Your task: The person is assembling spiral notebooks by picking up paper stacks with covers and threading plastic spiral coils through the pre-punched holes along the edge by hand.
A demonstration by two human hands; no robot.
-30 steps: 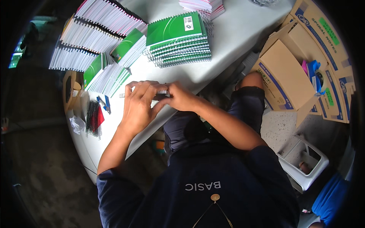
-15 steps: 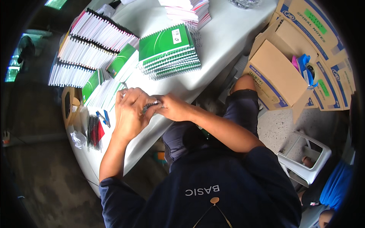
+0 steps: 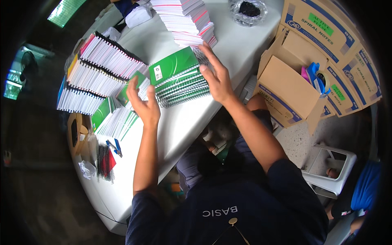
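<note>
A stack of green-covered spiral notebooks point(image 3: 173, 65) stands on the table in front of me, its wire coils facing me. My right hand point(image 3: 218, 79) is at the stack's right side, thumb and fingers apart; whether it touches the coils I cannot tell. To the left of the stack I hold my left hand point(image 3: 145, 107) open, palm turned inward, with nothing in it. Behind and beside that hand lie more green notebooks point(image 3: 102, 112), leaning and partly fanned. One green cover point(image 3: 139, 77) shows partly behind my left fingers.
Rows of bound white pads point(image 3: 87, 75) fill the table's left. A tall paper stack point(image 3: 183, 20) stands at the back. Loose black coils point(image 3: 104, 163), blue-handled pliers point(image 3: 115, 148) and crumpled plastic point(image 3: 87, 168) lie near left. Cardboard boxes point(image 3: 290, 81) and a white stool point(image 3: 330, 169) are at right.
My hands, together over something small and mostly hidden, have parted to either side of the green stack. The top notebook's label now shows at its left instead of its right. The view has shifted.
</note>
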